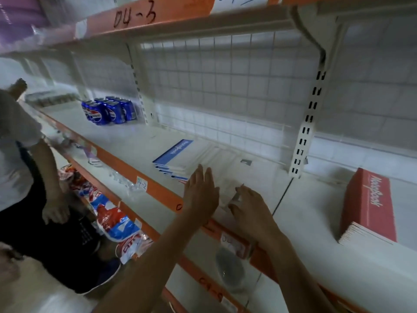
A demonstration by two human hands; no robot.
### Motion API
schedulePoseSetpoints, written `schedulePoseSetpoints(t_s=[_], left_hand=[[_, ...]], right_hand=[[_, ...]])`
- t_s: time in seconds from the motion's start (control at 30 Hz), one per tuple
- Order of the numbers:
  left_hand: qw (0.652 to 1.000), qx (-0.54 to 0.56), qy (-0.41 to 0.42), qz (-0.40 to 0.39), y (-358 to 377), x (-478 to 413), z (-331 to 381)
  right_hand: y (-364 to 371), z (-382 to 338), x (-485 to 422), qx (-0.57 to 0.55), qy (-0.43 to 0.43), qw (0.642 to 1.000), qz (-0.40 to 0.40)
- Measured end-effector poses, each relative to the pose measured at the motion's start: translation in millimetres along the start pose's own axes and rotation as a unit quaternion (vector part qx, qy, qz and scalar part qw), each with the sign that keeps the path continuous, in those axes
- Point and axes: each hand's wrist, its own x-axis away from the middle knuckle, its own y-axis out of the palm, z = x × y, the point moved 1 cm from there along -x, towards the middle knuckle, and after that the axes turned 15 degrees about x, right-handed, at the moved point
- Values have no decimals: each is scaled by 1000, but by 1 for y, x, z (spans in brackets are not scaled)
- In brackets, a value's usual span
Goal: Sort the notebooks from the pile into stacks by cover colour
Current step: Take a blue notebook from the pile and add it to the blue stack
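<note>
- The left hand lay open over the shelf, fingers straight and close together, their tips just beside the near right corner of the blue notebooks.
- The right hand sat just beside the left one with its fingers curled downward. Motion blur hid the fingertips, so it could not be told whether they gripped anything.
- A pale object lay between the two hands – too smeared to identify.
- The blue notebooks formed a low, flat stack near the front edge of the shelf, with white lettering along the top cover's blue band.
- The red notebooks made a thicker stack on the next shelf bay to the right, well apart from the blue ones, page edges facing the front.
- A pack of blue cans stood further left on the same shelf, against the wire grid at the back.
- A handwritten label reading "04-3" ran along the orange edge of the shelf above.
- Red, white and blue packets filled the shelf below, and a second person in a light top stood at the left – one arm hanging down.
</note>
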Motion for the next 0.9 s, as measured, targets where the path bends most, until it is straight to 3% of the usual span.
schedulePoseSetpoints(t_s=[0.2,0.4,0.5,0.6,0.67,0.7,0.77,0.8,0.83,0.9], left_hand=[[1000,-3,-12,-3,-5,-59,-50],[996,12,-87,-27,-3,-102,-95],[999,-23,-32,22,-6,-104,-100],[997,-4,52,49,-7,-95,-89],[992,76,94,46,-5,-86,-76],[983,118,133,46,-5,-79,-69],[952,175,248,48,-4,-66,-55],[933,192,302,38,-3,-60,-50],[918,212,335,15,-3,-54,-46],[913,246,322,-35,-5,-53,-46]], right_hand=[[12,-20,-34,2,34,999,28],[22,-33,-57,-15,54,997,52],[30,-32,-63,-19,74,996,47],[31,-34,-62,-90,98,988,85],[29,-36,-60,-195,158,962,108],[27,-37,-61,-283,197,933,106],[23,-37,-65,-483,257,834,71],[21,-36,-66,-532,281,797,55],[20,-33,-67,-550,292,781,45],[21,-26,-67,-544,307,778,58]])
